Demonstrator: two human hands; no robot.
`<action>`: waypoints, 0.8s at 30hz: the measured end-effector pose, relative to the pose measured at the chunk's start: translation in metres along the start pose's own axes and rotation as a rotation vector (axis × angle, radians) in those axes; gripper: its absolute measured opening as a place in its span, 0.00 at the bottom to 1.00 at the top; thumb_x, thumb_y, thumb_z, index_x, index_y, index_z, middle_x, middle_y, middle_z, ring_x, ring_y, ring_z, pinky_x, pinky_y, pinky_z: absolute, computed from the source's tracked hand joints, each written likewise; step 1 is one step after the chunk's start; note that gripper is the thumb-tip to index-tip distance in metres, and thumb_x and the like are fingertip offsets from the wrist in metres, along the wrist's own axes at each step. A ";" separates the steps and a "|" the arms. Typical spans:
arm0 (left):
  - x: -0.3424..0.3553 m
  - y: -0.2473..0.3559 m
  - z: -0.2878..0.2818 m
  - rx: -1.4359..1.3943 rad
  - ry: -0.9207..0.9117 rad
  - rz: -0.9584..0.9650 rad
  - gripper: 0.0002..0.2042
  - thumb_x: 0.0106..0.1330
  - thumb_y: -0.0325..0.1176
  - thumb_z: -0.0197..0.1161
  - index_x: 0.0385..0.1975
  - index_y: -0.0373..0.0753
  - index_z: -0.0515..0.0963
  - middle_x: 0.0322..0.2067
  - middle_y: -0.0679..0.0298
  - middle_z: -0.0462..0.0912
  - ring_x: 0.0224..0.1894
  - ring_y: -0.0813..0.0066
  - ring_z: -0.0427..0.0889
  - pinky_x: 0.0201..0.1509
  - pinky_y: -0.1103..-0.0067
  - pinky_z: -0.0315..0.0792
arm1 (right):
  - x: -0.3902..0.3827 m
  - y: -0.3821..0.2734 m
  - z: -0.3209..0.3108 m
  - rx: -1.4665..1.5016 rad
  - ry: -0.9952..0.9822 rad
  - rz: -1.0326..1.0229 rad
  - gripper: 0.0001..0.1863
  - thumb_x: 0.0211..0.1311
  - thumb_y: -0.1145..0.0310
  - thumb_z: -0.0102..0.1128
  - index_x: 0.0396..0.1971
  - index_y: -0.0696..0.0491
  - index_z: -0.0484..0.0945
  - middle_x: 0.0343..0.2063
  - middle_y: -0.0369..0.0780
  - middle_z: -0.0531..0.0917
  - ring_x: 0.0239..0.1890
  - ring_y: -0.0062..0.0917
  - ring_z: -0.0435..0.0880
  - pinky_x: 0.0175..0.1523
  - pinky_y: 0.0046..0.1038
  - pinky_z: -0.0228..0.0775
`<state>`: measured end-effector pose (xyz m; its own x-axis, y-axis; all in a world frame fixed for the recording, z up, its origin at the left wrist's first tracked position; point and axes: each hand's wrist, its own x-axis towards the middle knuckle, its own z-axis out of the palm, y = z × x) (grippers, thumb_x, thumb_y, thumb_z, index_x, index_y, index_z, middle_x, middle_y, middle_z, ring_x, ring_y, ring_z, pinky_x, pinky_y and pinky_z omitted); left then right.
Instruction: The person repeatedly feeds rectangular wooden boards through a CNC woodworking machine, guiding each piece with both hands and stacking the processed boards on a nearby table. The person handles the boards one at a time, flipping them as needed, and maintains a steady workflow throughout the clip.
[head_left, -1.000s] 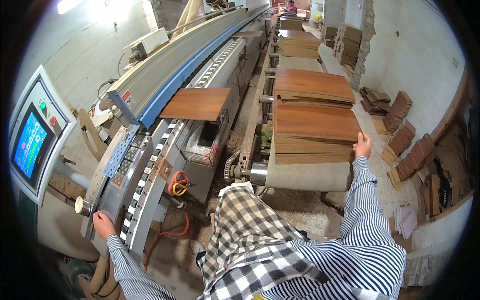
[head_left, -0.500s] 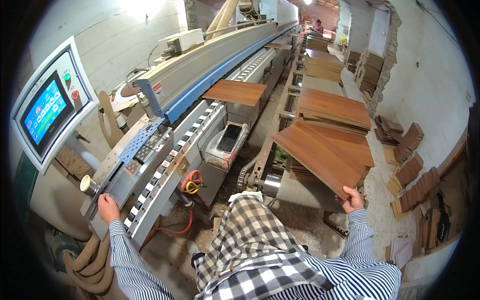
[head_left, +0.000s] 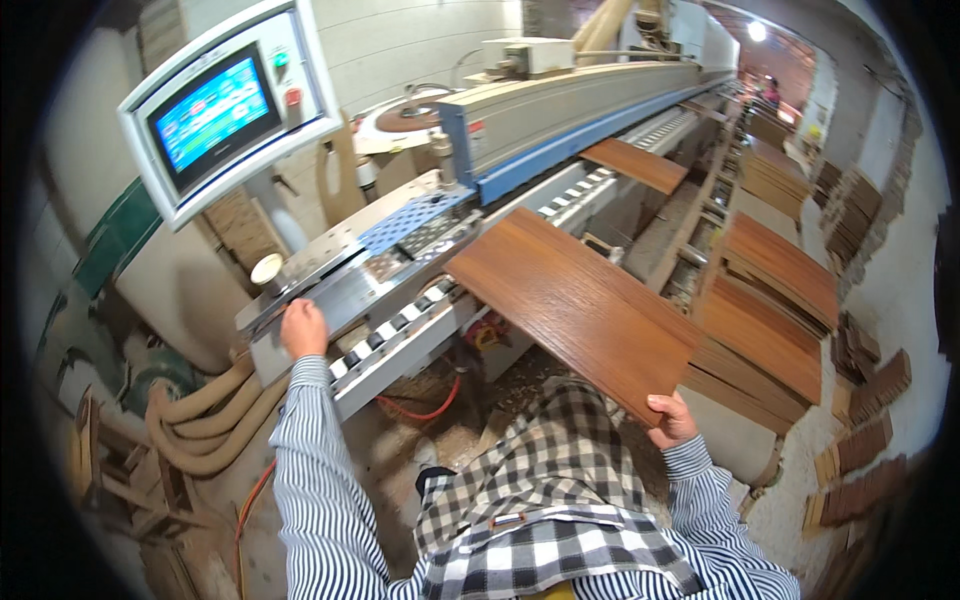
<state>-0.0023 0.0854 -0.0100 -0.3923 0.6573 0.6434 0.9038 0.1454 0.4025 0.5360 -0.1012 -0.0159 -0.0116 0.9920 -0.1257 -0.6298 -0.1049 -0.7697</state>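
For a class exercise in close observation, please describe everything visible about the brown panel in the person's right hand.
The panel is a thin, flat rectangle with a reddish-brown, wood-grained face, slightly shiny, turned upward. The right hand grips it near one corner of its near end, thumb on top. It lies aslant in front of the person, its far end over or beside the machine's black-and-white track; whether they touch cannot be told.
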 end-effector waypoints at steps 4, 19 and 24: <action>-0.003 0.010 -0.011 0.010 -0.029 -0.063 0.08 0.57 0.33 0.49 0.29 0.39 0.75 0.32 0.55 0.78 0.37 0.57 0.76 0.42 0.67 0.69 | 0.034 0.034 0.055 -0.036 -0.163 0.158 0.24 0.50 0.74 0.58 0.49 0.59 0.65 0.41 0.42 0.76 0.40 0.27 0.78 0.43 0.31 0.75; -0.003 0.019 -0.017 -0.013 -0.025 -0.124 0.08 0.57 0.32 0.49 0.29 0.36 0.74 0.31 0.53 0.78 0.37 0.56 0.76 0.41 0.66 0.69 | 0.060 0.127 0.169 -0.257 -0.854 0.594 0.20 0.58 0.68 0.56 0.50 0.58 0.69 0.45 0.41 0.77 0.40 0.21 0.78 0.47 0.22 0.70; -0.002 0.016 -0.012 -0.013 -0.011 -0.106 0.08 0.57 0.32 0.50 0.28 0.36 0.73 0.31 0.53 0.78 0.37 0.55 0.76 0.41 0.66 0.69 | 0.060 0.137 0.173 -0.325 -0.884 0.408 0.17 0.58 0.66 0.57 0.45 0.58 0.72 0.39 0.37 0.78 0.37 0.17 0.76 0.44 0.19 0.69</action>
<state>0.0106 0.0771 0.0028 -0.4837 0.6470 0.5894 0.8549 0.2051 0.4764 0.3148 -0.0438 -0.0206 -0.8287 0.5596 -0.0111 -0.2103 -0.3297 -0.9204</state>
